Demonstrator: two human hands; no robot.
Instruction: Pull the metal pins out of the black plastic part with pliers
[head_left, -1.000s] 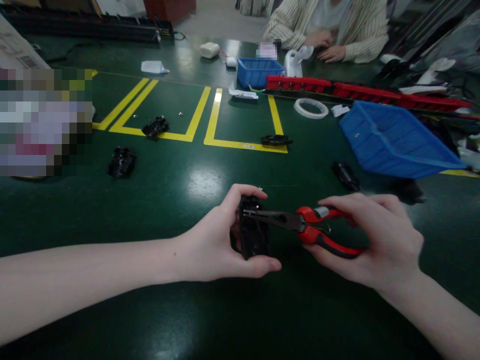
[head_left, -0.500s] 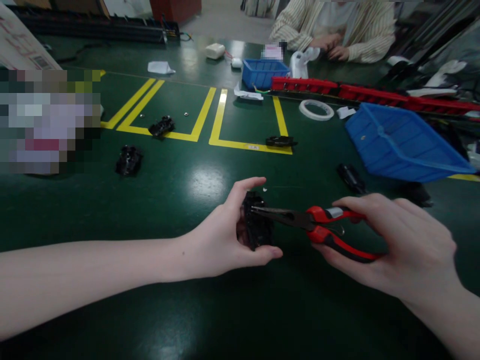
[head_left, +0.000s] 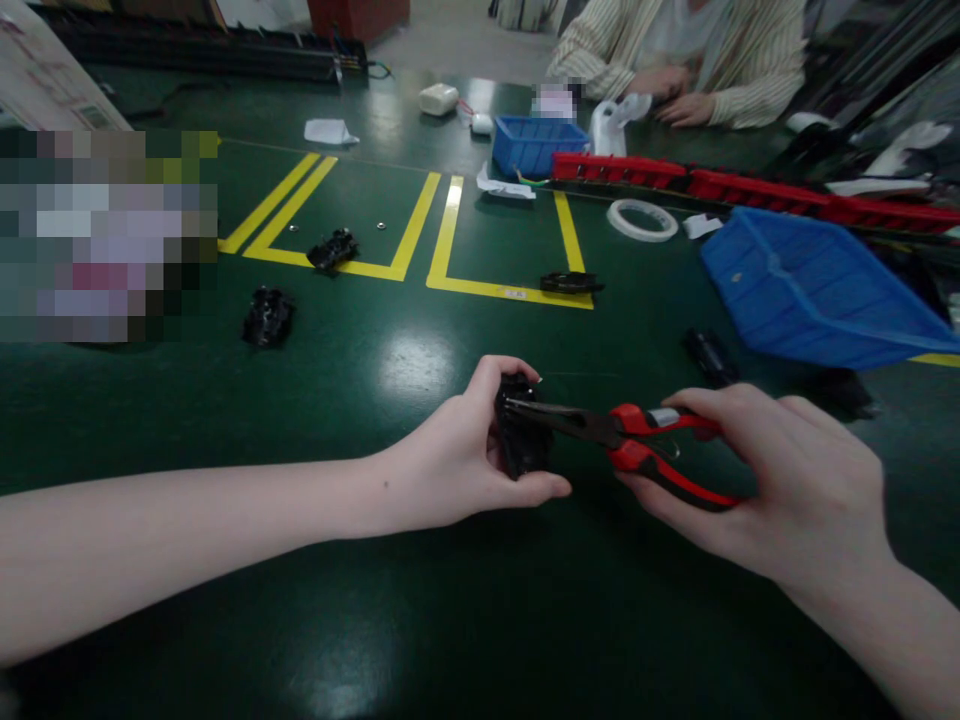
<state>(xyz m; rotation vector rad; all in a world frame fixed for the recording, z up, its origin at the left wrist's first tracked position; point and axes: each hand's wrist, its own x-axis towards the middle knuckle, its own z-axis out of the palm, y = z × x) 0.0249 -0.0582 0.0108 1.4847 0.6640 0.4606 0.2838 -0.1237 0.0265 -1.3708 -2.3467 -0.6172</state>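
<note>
A small black plastic part [head_left: 526, 440] is held by my left hand [head_left: 472, 455], thumb along its near edge and index finger curled over its far edge. My right hand [head_left: 780, 480] grips needle-nose pliers [head_left: 637, 455] by their red and black handles. The slim jaws reach left across the part, and their tips touch or enter its upper left area. Whether the tips pinch anything is too small to tell. Two similar black parts lie farther off, one on the bare green table [head_left: 360, 620], the other [head_left: 334, 250] against yellow tape.
A large blue bin [head_left: 817, 290] stands at right, with a dark cylindrical piece [head_left: 709, 357] before it. Behind are a white tape roll [head_left: 642, 220], red strips [head_left: 757, 190] and a small blue bin [head_left: 536, 147]. Another person [head_left: 675, 60] sits across the table.
My left index finger has curled down onto the black part. The pliers' handles have shifted slightly left, with the tips still at the part. The whole view has moved a little.
</note>
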